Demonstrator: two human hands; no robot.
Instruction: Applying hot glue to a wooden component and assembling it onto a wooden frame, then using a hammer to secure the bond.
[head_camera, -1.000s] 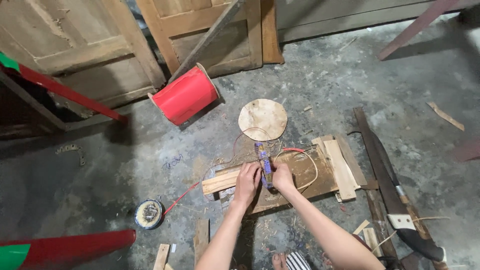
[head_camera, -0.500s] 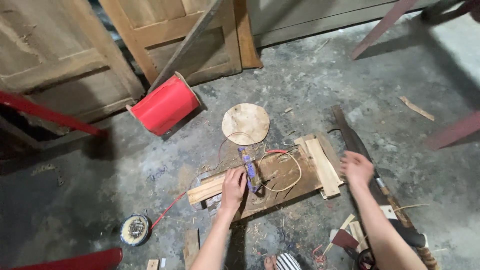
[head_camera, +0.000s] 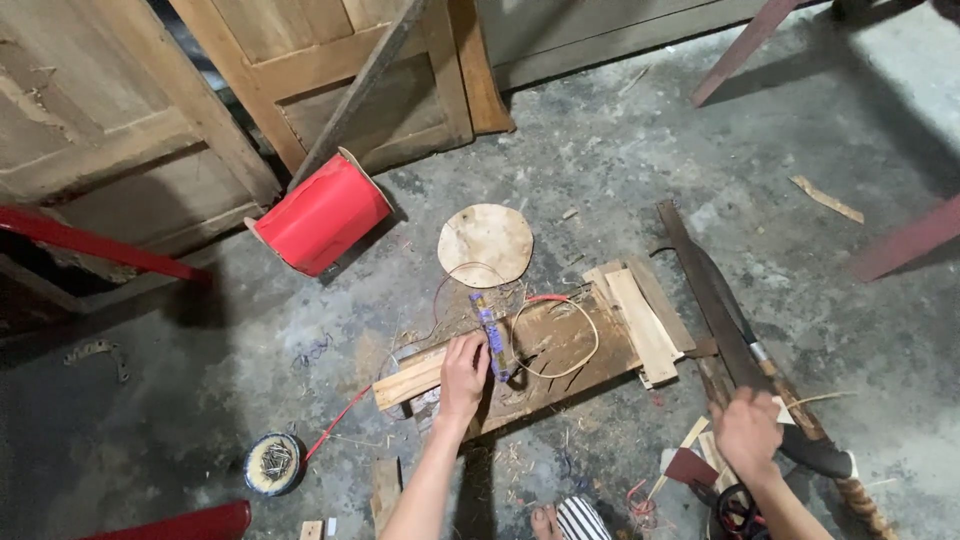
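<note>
pressing left hand (head_camera: 463, 372) on purple bundle (head_camera: 492, 335)

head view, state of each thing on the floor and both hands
left hand: pressed on the purple stick
purple stick: flat on the board
board: flat on the floor
right hand: low, by the long blade's handle; grip unclear
long blade: flat on the floor
red roll: on its side
round tin: open, nails inside

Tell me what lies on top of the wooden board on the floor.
On the wooden board lie a purple-wrapped bundle, a thin loop of wire and the left hand. What the hand covers cannot be seen.
</note>
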